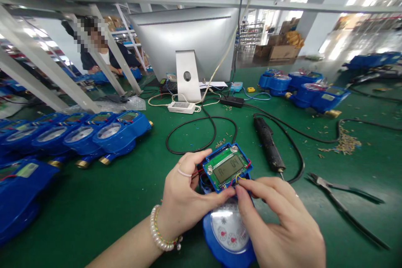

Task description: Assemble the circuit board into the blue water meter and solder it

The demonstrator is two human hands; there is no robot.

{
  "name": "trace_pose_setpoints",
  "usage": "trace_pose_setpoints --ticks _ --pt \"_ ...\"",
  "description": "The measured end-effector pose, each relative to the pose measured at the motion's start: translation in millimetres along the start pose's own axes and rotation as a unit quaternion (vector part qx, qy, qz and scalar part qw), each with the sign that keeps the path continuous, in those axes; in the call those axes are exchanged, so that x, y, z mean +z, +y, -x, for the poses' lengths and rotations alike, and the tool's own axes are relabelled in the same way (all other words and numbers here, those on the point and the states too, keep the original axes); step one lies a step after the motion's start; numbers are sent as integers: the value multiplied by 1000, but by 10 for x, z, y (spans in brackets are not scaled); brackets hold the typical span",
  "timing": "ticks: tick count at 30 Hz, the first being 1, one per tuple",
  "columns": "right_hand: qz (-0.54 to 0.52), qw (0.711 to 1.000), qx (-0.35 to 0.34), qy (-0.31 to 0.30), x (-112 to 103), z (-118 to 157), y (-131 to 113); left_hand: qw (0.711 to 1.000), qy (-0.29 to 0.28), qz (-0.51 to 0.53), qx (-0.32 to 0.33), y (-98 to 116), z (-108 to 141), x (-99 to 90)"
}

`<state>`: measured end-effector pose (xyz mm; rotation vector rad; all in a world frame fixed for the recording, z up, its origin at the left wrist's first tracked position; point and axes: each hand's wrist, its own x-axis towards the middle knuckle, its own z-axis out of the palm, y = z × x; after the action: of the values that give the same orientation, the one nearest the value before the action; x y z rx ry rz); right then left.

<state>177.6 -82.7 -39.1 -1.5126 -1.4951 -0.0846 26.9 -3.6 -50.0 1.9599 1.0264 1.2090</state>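
A blue water meter (209,234) with a round clear dial lies in front of me. Over its upper end, a blue-framed display module (228,167) with a green circuit board and lit digits is tilted up. My left hand (185,197) grips this module by its left side, thumb along the lower edge. At the lower right edge, my right hand (279,213) pinches thumb and forefinger at the thin yellow and blue wires (240,177). The fingertips partly hide the wire ends.
Blue water meters (116,134) stand in a row at left, others (314,92) at right. A black electric screwdriver (268,144), cutting pliers (345,201) and loose screws (345,140) lie right. A monitor (188,42) stands behind a looped cable (191,121). Another person (106,56) sits at far left.
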Motion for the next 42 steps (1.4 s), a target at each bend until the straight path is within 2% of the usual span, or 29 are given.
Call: trace_pose_setpoints --ticks 4,9,15,25,33,38,42 --pt "-28 999 32 -10 5 -16 -4 997 18 -60 39 7 6 -3" --pt "-7 1000 -4 7 35 -36 21 991 32 -97 85 20 -5 -11" --pt "5 999 -41 27 52 -92 8 990 30 -100 94 42 -2 -8" --pt "-45 998 34 -10 -38 -84 36 990 23 -111 81 -1 23 -14" --pt "-23 999 33 -16 -33 -126 103 993 23 -102 62 0 35 -7" --pt "-1 1000 7 2 -83 -91 100 998 27 -53 27 -10 36 20" --pt "51 995 -80 36 -148 -33 51 998 25 -43 24 9 31 18"
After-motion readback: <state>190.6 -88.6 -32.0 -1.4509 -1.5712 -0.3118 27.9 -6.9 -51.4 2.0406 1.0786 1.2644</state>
